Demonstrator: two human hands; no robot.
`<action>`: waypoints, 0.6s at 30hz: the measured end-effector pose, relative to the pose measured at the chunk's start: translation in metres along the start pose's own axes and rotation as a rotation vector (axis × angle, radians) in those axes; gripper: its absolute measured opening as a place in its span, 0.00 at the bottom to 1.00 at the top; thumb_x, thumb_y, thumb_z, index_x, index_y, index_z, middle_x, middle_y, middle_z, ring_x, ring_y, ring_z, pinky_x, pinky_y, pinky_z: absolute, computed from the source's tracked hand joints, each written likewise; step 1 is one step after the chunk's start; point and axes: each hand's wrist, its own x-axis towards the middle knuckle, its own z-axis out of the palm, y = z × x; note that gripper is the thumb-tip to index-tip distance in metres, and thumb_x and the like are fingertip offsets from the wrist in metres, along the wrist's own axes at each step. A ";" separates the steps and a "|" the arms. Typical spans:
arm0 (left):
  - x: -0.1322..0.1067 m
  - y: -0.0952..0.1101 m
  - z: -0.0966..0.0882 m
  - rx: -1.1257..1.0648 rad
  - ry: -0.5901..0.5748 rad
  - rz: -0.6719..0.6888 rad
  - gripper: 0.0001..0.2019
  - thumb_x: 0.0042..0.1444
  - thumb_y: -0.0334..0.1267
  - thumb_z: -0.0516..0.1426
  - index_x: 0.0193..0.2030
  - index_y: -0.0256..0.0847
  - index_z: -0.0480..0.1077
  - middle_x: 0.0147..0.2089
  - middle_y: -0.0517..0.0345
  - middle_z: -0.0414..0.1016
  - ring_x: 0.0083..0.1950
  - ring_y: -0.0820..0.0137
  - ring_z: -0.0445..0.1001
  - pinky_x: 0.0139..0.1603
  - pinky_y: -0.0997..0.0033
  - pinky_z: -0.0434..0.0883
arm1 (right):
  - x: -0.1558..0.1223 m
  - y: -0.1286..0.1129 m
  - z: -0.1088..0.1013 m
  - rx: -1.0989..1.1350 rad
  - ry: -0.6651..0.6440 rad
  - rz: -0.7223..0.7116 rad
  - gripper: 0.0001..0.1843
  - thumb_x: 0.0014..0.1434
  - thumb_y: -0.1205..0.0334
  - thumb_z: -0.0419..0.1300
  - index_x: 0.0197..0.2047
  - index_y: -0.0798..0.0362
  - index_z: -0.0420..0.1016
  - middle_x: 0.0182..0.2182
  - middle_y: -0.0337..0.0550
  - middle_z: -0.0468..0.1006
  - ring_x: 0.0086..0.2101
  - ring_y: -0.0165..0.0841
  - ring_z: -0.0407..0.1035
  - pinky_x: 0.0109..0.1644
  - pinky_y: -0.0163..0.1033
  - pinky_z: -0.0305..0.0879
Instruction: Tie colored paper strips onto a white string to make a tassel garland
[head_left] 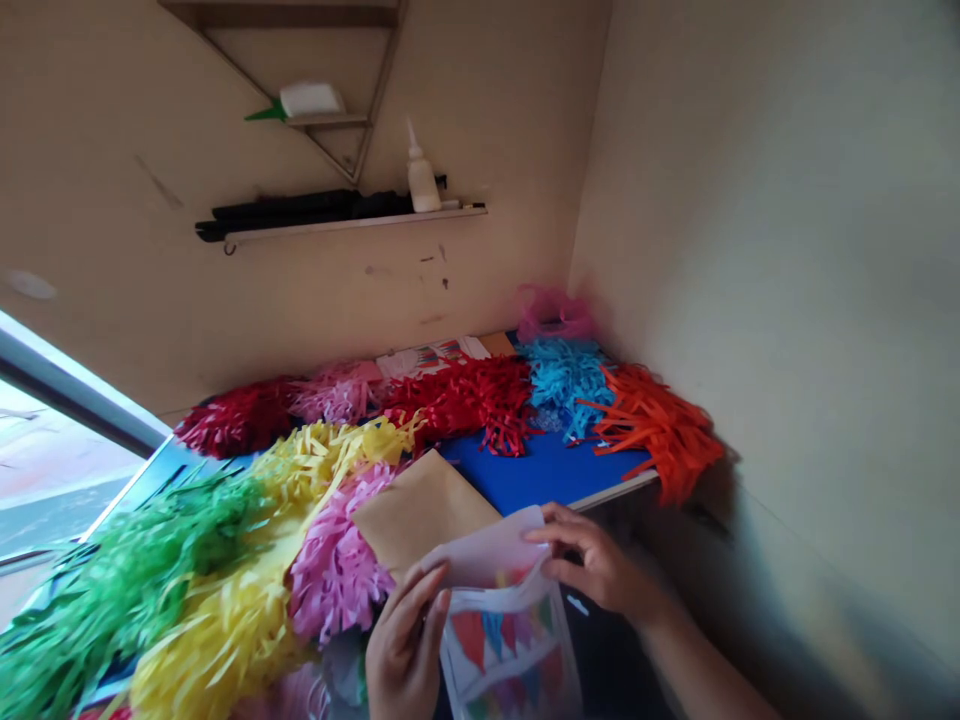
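A plastic packet printed with rows of coloured pennants is held upright in front of me, close to the table's near edge. A pale flap or sheet stands at its top; whether it belongs to the packet I cannot tell. My left hand is closed on the packet's upper left side, thumb in front. At the upper right corner, my right hand pinches the edge between thumb and fingers. Just behind the packet lies a brown paper sheet or envelope, partly over pink fringed tissue paper.
The blue table bears heaps of fringed tissue: green, yellow, red, light blue and orange. Glue bottles stand and lie on wall shelves. A wall rises on the right.
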 end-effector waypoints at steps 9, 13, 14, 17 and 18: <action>-0.001 -0.018 0.005 -0.026 0.153 0.093 0.08 0.46 0.43 0.68 0.34 0.49 0.81 0.40 0.54 0.82 0.43 0.61 0.80 0.49 0.65 0.75 | 0.005 0.008 0.004 -0.096 0.048 -0.108 0.13 0.56 0.64 0.65 0.46 0.45 0.82 0.44 0.47 0.82 0.46 0.40 0.74 0.53 0.44 0.69; -0.001 -0.031 0.004 -0.174 0.175 0.085 0.09 0.46 0.42 0.68 0.35 0.47 0.79 0.39 0.54 0.80 0.43 0.61 0.79 0.49 0.63 0.75 | 0.002 0.014 0.016 0.252 0.094 -0.068 0.19 0.57 0.58 0.66 0.52 0.41 0.77 0.45 0.45 0.80 0.47 0.38 0.74 0.54 0.45 0.68; -0.002 -0.030 0.003 -0.187 0.153 0.085 0.10 0.47 0.41 0.68 0.37 0.47 0.78 0.40 0.54 0.80 0.44 0.61 0.78 0.49 0.62 0.75 | 0.001 0.013 0.019 0.340 0.108 -0.027 0.23 0.57 0.57 0.66 0.56 0.39 0.74 0.45 0.44 0.80 0.45 0.36 0.75 0.52 0.44 0.69; -0.003 -0.019 -0.001 -0.139 0.053 0.192 0.06 0.50 0.37 0.66 0.37 0.47 0.80 0.37 0.53 0.78 0.43 0.60 0.78 0.48 0.61 0.75 | 0.000 0.007 0.026 0.459 0.078 0.009 0.21 0.55 0.49 0.67 0.52 0.41 0.77 0.41 0.43 0.79 0.42 0.36 0.75 0.49 0.43 0.70; -0.003 -0.013 -0.003 -0.130 0.019 0.239 0.05 0.51 0.37 0.65 0.36 0.47 0.81 0.36 0.52 0.77 0.43 0.59 0.77 0.47 0.61 0.75 | 0.001 0.003 0.027 0.456 0.066 -0.001 0.17 0.56 0.47 0.65 0.46 0.43 0.80 0.40 0.44 0.79 0.41 0.37 0.74 0.49 0.43 0.69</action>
